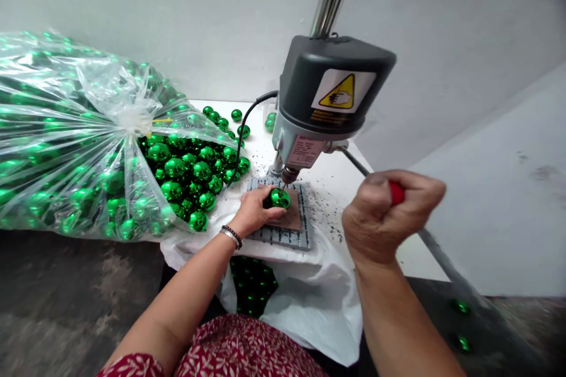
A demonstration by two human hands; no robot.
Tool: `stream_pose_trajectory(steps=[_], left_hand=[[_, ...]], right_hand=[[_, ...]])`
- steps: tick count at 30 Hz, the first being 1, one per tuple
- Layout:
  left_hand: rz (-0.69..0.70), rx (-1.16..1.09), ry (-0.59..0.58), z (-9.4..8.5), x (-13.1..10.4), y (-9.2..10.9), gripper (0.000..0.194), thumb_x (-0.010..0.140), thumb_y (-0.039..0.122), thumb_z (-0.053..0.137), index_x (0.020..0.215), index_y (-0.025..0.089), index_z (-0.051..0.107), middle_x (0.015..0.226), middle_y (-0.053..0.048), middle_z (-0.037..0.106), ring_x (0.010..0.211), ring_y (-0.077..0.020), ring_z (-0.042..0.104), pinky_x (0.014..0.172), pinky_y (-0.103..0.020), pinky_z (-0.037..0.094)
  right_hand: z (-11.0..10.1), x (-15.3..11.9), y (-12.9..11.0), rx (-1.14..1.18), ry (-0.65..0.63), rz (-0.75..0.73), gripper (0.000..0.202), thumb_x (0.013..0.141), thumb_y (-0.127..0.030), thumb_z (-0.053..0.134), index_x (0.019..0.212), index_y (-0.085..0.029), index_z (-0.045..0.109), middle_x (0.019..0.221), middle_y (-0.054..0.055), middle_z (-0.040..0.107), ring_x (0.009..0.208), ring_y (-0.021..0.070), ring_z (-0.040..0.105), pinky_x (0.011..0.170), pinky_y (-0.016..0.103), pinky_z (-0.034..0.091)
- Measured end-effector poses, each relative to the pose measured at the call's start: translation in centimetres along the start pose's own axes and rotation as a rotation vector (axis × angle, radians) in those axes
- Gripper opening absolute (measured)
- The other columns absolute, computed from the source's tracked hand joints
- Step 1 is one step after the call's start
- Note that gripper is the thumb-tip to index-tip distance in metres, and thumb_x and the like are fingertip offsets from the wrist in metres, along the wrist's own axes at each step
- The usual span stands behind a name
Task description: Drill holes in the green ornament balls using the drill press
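A shiny green ball (280, 198) sits on a brown board (292, 219) over the drill press base (305, 238). My left hand (256, 210) grips the ball from its left side, thumb and fingers around it. Right above the ball is the drill chuck (290, 174), with a thin bit pointing down at it; whether the bit touches the ball I cannot tell. My right hand (382, 212) is wrapped round the red knob (397, 193) of the feed lever (354, 159). The dark drill press head (336, 85) carries a yellow warning label.
A large clear plastic bag (84, 147) of green balls fills the left, spilling onto the white table (260, 147). Loose green balls (236, 115) lie behind. A white bag (327, 306) with green balls hangs at the front edge. Dark shavings surround the base. A black cable (242, 129) runs leftward.
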State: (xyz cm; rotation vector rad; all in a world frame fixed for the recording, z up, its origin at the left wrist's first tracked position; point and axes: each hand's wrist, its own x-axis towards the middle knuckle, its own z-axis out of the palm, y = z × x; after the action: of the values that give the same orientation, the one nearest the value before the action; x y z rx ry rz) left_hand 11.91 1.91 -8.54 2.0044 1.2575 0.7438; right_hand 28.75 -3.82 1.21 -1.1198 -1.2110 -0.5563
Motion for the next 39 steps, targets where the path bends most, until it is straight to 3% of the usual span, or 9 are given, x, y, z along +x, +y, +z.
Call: stream_pose_trajectory(steps=[2, 4, 7, 16, 18, 21, 24, 30, 39], left_hand=[[-0.011, -0.009, -0.002, 0.0, 0.0, 0.1, 0.048, 0.076, 0.032, 0.077, 0.121, 0.019, 0.067, 0.106, -0.006, 0.075, 0.101, -0.0255, 0.066, 0.094, -0.036, 0.048], [-0.020, -0.048, 0.002, -0.1, -0.2, 0.2, 0.048, 0.075, 0.030, 0.078, 0.120, 0.019, 0.067, 0.105, -0.005, 0.075, 0.100, -0.0249, 0.066, 0.093, -0.035, 0.049], [-0.014, -0.141, 0.000, -0.5, -1.0, 0.2, 0.050, 0.074, 0.026, 0.077, 0.121, 0.018, 0.065, 0.107, -0.004, 0.074, 0.100, -0.0235, 0.066, 0.091, -0.034, 0.050], [0.109, -0.153, -0.163, -3.9, -5.1, -0.1, 0.062, 0.069, 0.031, 0.083, 0.128, 0.021, 0.065, 0.130, -0.011, 0.070, 0.118, -0.0280, 0.064, 0.106, -0.042, 0.048], [0.060, -0.122, -0.081, -4.9, -5.2, -0.5, 0.053, 0.079, 0.036, 0.076, 0.129, 0.021, 0.065, 0.125, -0.011, 0.072, 0.111, -0.0254, 0.067, 0.102, -0.040, 0.051], [-0.108, 0.120, 0.189, -6.7, -4.1, -1.1, 0.035, 0.094, 0.024, 0.053, 0.124, 0.016, 0.068, 0.122, -0.013, 0.072, 0.105, -0.0228, 0.068, 0.097, -0.037, 0.052], [-0.190, 0.497, 0.306, -8.5, -1.8, -1.1, 0.042, 0.092, 0.010, 0.043, 0.126, 0.014, 0.067, 0.132, -0.016, 0.067, 0.118, -0.0264, 0.063, 0.099, -0.039, 0.049], [-0.072, 0.939, 0.026, -10.2, 3.0, -1.0, 0.032, 0.089, 0.015, 0.047, 0.100, 0.017, 0.077, 0.107, -0.017, 0.076, 0.110, -0.0361, 0.060, 0.091, -0.049, 0.040], [-0.114, 0.973, -0.240, -10.4, 4.7, -2.3, 0.041, 0.081, 0.027, 0.063, 0.121, 0.023, 0.072, 0.113, -0.016, 0.076, 0.112, -0.0381, 0.060, 0.096, -0.051, 0.032]], right_hand=[[0.7, 2.6, -0.2, -0.004, -0.010, 0.025, 0.011, 0.088, -0.025, 0.051, 0.084, -0.016, 0.046, 0.073, -0.004, 0.048, 0.063, 0.0026, 0.043, 0.058, 0.019, 0.034], [1.6, 5.6, -0.3, 0.008, -0.118, 0.153, 0.015, 0.090, -0.026, 0.049, 0.082, -0.016, 0.042, 0.069, -0.006, 0.041, 0.060, 0.0013, 0.034, 0.057, 0.018, 0.027], [2.8, 8.9, -0.3, -0.025, -0.203, 0.265, 0.021, 0.091, -0.029, 0.050, 0.077, -0.015, 0.041, 0.066, -0.008, 0.038, 0.062, 0.0007, 0.031, 0.063, 0.021, 0.028], [3.1, 9.6, -1.7, 0.022, -0.178, 0.450, 0.022, 0.086, -0.024, 0.050, 0.069, -0.015, 0.042, 0.062, -0.010, 0.037, 0.066, 0.0008, 0.032, 0.070, 0.028, 0.028], [3.1, 9.7, -2.0, 0.031, -0.180, 0.449, 0.022, 0.086, -0.024, 0.050, 0.069, -0.015, 0.041, 0.062, -0.010, 0.037, 0.065, 0.0007, 0.033, 0.070, 0.029, 0.027], [3.1, 9.7, -1.9, 0.047, -0.165, 0.421, 0.021, 0.085, -0.024, 0.051, 0.069, -0.014, 0.043, 0.062, -0.011, 0.037, 0.065, 0.0003, 0.033, 0.070, 0.029, 0.028], [3.2, 9.6, -1.5, 0.068, -0.154, 0.385, 0.021, 0.085, -0.025, 0.053, 0.070, -0.014, 0.046, 0.062, -0.011, 0.038, 0.064, 0.0000, 0.034, 0.068, 0.028, 0.028], [3.0, 9.3, -0.8, 0.081, -0.167, 0.327, 0.022, 0.086, -0.032, 0.053, 0.074, -0.014, 0.051, 0.065, -0.010, 0.041, 0.065, 0.0010, 0.039, 0.067, 0.028, 0.028], [2.9, 9.7, -1.7, 0.016, -0.210, 0.382, 0.024, 0.088, -0.032, 0.046, 0.074, -0.013, 0.045, 0.067, -0.009, 0.038, 0.072, 0.0007, 0.045, 0.070, 0.028, 0.034]])
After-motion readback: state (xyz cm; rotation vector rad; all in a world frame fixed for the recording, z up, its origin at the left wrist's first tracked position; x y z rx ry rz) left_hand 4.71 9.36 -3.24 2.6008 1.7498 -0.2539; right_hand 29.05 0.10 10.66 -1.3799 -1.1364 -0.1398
